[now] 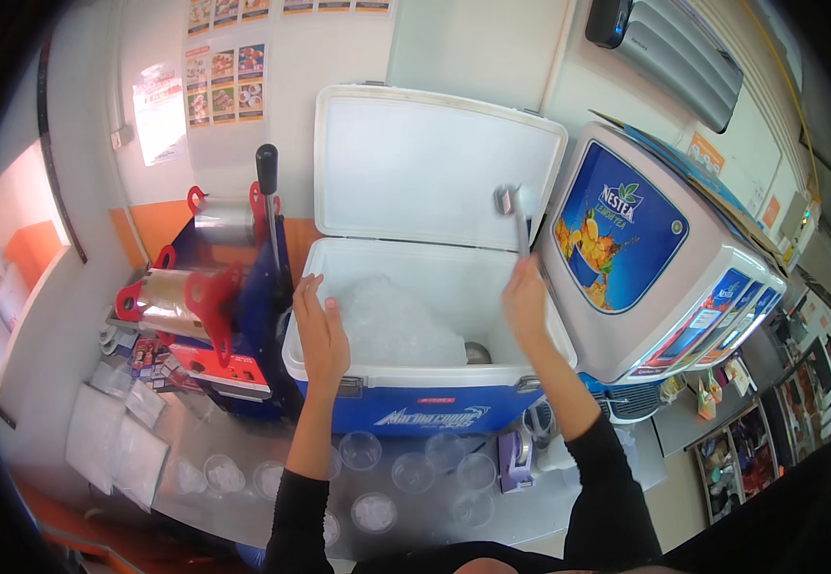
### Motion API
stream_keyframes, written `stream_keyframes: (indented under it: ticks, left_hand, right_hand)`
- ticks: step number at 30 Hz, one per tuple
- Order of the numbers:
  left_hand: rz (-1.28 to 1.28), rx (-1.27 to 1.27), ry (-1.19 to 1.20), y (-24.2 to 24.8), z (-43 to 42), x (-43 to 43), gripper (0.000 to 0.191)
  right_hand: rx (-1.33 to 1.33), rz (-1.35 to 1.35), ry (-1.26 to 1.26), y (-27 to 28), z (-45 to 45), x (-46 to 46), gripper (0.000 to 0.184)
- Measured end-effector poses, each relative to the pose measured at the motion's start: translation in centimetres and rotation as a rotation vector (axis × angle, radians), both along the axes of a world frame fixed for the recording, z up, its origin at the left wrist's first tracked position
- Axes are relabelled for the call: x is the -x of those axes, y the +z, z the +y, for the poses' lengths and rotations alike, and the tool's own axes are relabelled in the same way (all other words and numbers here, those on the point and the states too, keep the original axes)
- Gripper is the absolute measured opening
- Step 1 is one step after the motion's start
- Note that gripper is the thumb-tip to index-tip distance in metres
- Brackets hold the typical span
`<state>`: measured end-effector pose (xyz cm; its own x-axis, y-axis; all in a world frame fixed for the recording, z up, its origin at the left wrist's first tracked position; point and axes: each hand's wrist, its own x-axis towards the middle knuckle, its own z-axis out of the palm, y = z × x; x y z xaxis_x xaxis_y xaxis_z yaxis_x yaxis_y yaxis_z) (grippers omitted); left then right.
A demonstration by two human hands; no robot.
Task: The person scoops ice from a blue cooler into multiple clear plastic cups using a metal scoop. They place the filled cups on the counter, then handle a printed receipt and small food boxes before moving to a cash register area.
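In the head view, my right hand (526,301) grips the handle of a hammer (519,212), its blurred metal head raised before the lid. My left hand (322,333), fingers extended, is at the left rim of a blue and white cooler box (422,377). The cooler's white lid (437,165) stands open. Inside, a large mound of ice (401,323) fills the left and middle part, with a round metal object (478,353) partly visible to its right. Clear plastic cups (361,450) stand on the metal counter below, and some, such as one cup (374,511), hold ice.
A cup sealing machine (243,323) with an upright lever stands left of the cooler. A drink dispenser (623,251) is close on the right. A purple tape dispenser (516,460) and plastic bags (110,445) lie on the counter (243,520).
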<state>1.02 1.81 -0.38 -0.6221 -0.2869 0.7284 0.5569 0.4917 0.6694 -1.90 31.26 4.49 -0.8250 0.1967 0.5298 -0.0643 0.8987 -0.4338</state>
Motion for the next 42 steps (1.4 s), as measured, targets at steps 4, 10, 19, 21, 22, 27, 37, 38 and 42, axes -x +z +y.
stream_keyframes:
  ticks: [4, 10, 19, 21, 22, 27, 37, 38, 42]
  left_hand:
    - [-0.031, 0.061, 0.048, 0.5, 0.3, -0.4, 0.043]
    - [0.013, 0.018, 0.047, 0.7, 0.0, -1.0, 0.046]
    - [0.208, -0.338, 0.059, 0.0, -0.6, -1.1, 0.058]
    - [0.231, -0.308, 0.091, -0.3, -0.6, -1.3, 0.062]
    - [0.270, -0.290, 0.109, -0.3, -0.6, -1.3, 0.064]
    - [0.186, -0.323, 0.140, -0.4, -0.5, -1.1, 0.064]
    - [0.088, -0.273, 0.161, -0.3, -0.4, -1.3, 0.062]
    - [0.073, -0.266, 0.160, -0.3, -0.4, -1.3, 0.061]
    - [0.064, -0.225, 0.175, -0.2, -0.5, -1.2, 0.057]
  right_hand:
    - [-0.795, -0.842, 0.561, -2.0, 0.9, 4.3, 0.026]
    - [-0.191, -0.070, 0.165, -0.8, 2.1, 10.1, 0.026]
    - [0.184, -1.276, 0.304, 6.2, 8.3, 9.5, 0.035]
    - [0.544, -0.896, 0.371, 7.6, 9.6, 9.4, 0.037]
    - [0.486, -0.736, 0.303, 7.4, 9.4, 8.9, 0.037]
    - [0.024, 0.153, 0.355, 1.3, 3.3, 1.9, 0.034]
    - [0.155, 0.157, 0.082, 2.9, 5.5, 2.5, 0.025]
    - [-0.011, 0.047, 0.099, 3.3, 5.5, 2.5, 0.026]
    - [-0.929, -0.929, 0.648, 8.1, 2.9, 1.8, 0.034]
